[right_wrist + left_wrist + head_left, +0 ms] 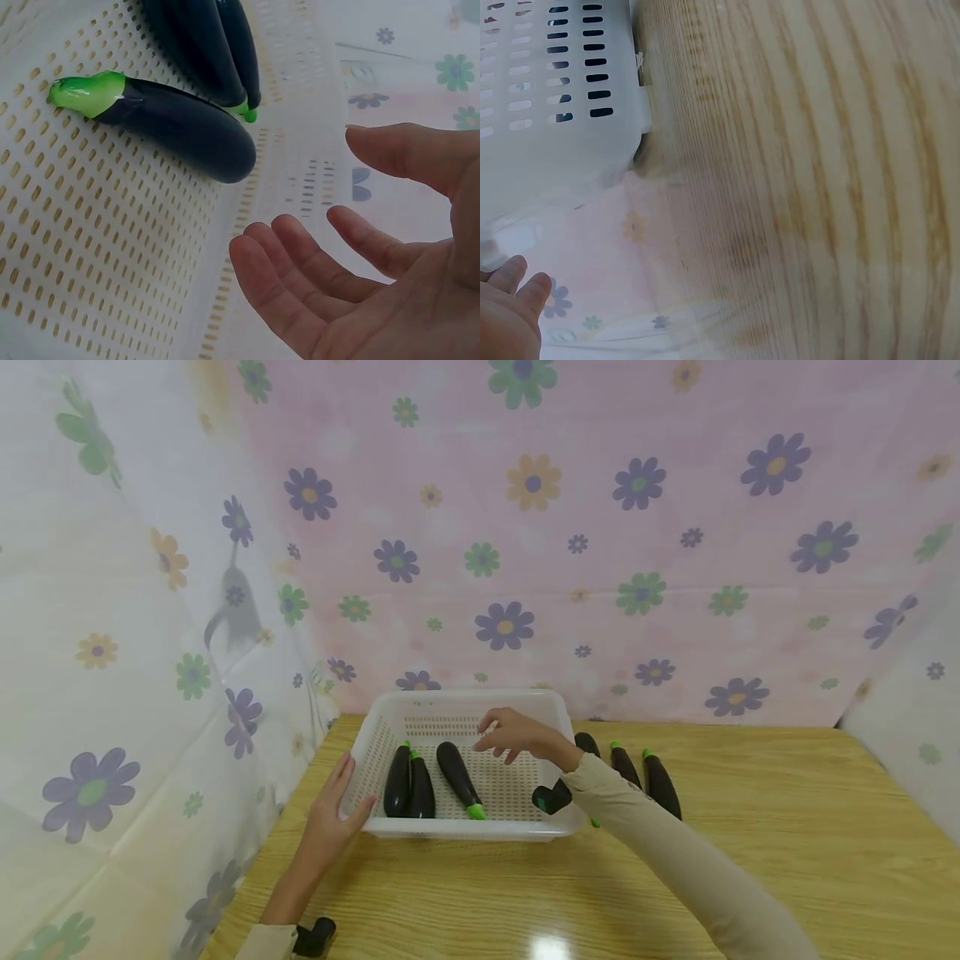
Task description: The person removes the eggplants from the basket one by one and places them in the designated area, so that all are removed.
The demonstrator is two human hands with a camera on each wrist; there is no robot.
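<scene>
A white perforated plastic basket stands on the wooden table, with three dark eggplants inside. Two of these, a left eggplant and its neighbour, lie side by side near the left wall. The third eggplant lies slanted towards the middle, its green cap nearest me. My left hand rests against the basket's left side, fingers extended and thumb spread by the near corner. Over the right part of the basket hovers my right hand, holding nothing; its fingers are loosely bent, apart from the eggplants.
Right of the basket, more eggplants lie on the table: one eggplant close to the basket wall, a middle eggplant and an outer eggplant. My right forearm partly covers them. Flowered cloth hangs behind and at the sides.
</scene>
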